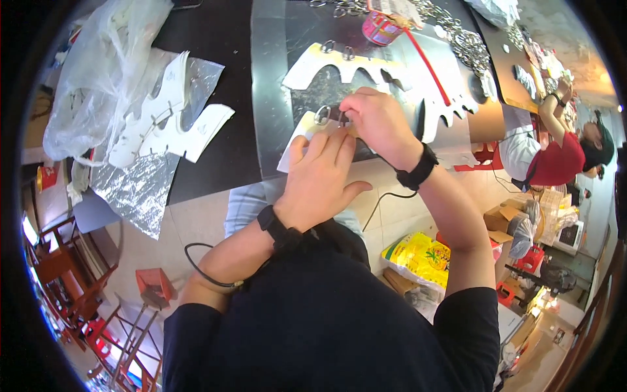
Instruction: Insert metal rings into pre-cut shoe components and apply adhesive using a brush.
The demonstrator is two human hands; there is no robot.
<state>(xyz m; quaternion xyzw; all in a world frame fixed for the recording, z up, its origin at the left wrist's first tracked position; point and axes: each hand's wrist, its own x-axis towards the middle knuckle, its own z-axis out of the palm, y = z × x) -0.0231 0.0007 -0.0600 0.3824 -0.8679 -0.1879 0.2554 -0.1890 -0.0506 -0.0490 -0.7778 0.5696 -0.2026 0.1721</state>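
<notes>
Two bare hands work near the front edge of a black tabletop (219, 36). The left hand (318, 171) lies palm down, fingers extended, on a flat cream-white sheet piece (304, 129), partly hidden. The right hand (381, 123) pinches thumb and fingertips together, apparently on a small silver metal ring (343, 119) at the piece's far edge; a silver oval ring (317, 116) sits just left. The step in hand appears to be working the ring at that edge; the next move calls for a steady piece and a firm pinch.

Beyond lie a cream arched piece (305, 68), a pink round tub (379, 30) and silver metal chains (467, 47). At left: a clear plastic bag (98, 75). At right: a person in a red top (558, 158).
</notes>
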